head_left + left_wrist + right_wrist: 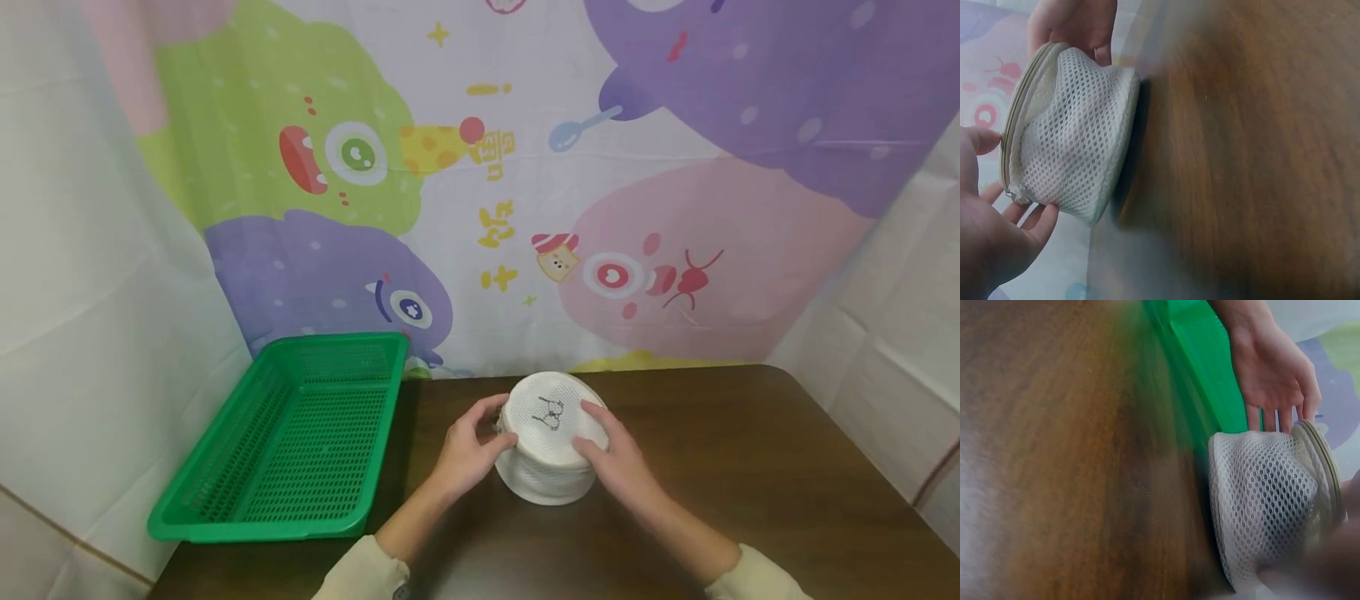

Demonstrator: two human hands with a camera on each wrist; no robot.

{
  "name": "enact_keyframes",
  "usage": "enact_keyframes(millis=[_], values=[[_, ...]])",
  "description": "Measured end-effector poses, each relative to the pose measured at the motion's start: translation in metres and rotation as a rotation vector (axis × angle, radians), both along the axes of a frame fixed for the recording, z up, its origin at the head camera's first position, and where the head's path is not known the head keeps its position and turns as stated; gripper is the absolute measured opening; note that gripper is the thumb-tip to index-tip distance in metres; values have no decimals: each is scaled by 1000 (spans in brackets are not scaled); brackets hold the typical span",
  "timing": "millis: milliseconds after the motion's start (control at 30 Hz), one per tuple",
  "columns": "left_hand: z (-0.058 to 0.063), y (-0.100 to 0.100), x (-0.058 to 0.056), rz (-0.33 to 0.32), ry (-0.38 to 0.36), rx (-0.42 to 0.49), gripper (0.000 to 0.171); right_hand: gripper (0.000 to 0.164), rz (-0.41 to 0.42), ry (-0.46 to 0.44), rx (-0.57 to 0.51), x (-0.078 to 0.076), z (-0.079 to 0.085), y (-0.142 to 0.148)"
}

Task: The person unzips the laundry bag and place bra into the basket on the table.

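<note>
A round white mesh laundry bag stands on the brown table, with a dark line drawing of a bra on its flat lid. My left hand holds its left side, thumb at the lid's rim and fingers against the mesh, as the left wrist view shows. On the other side my right hand grips the bag, with thumb and a finger over the lid's edge. A zip runs round the rim, its pull near my left fingers. In the right wrist view my right hand is blurred and partly cut off.
A green plastic basket with slotted walls stands at the table's left side. The brown table reaches back to a cloth printed with cartoon monsters. White sheets hang at both sides.
</note>
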State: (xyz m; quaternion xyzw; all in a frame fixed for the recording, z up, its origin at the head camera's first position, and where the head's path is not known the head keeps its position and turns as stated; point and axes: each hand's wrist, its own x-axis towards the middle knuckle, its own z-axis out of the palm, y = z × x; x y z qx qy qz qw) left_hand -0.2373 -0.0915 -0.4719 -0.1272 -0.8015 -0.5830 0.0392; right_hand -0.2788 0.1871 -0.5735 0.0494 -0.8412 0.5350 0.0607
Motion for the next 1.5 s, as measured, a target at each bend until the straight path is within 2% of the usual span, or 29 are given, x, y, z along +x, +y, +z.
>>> enact_keyframes(millis=[67,100,167,300,333,433,567,667,733,900,967,1000,1033,1133,1267,1367,1433,1500], values=[[0,0,2,1,-11,-5,53,64,0,9,-3,-5,-2,1],[0,0,3,2,-16,-7,53,62,17,33,-13,-1,4,0],[0,0,5,4,-27,-13,52,59,-6,52,5,3,11,-4],[0,-1,8,0,-16,-12,52,57,-4,96,4,7,17,-7],[0,-1,9,-1,-7,-14,52,58,-28,86,18,5,13,-8],[-1,-2,9,7,5,-12,53,61,3,92,-7,6,14,-8],[-1,-2,7,13,28,-9,56,62,-23,104,10,5,9,-8],[0,-2,5,9,46,-9,61,65,-38,106,11,11,12,-8],[1,-2,3,2,47,-5,63,64,-63,108,28,20,20,-11],[1,-1,-1,-16,44,4,64,64,-44,-15,21,57,73,-24],[0,-1,-2,-18,51,5,63,66,-15,-65,4,68,92,-27],[-1,0,-2,-19,49,3,62,64,-19,-79,2,71,96,-29],[-1,0,-2,-18,49,1,61,64,-15,-77,-3,71,96,-29],[0,0,-1,-24,57,-2,59,61,-21,-30,-3,63,77,-26],[0,0,0,-26,54,-15,60,60,-33,55,11,47,41,-18],[0,0,1,-22,41,-28,60,60,-33,32,8,50,49,-20],[0,-1,2,-24,36,-38,60,58,-43,-10,6,55,62,-24],[1,-2,3,-25,20,-49,59,59,-19,-61,-20,63,81,-29]])
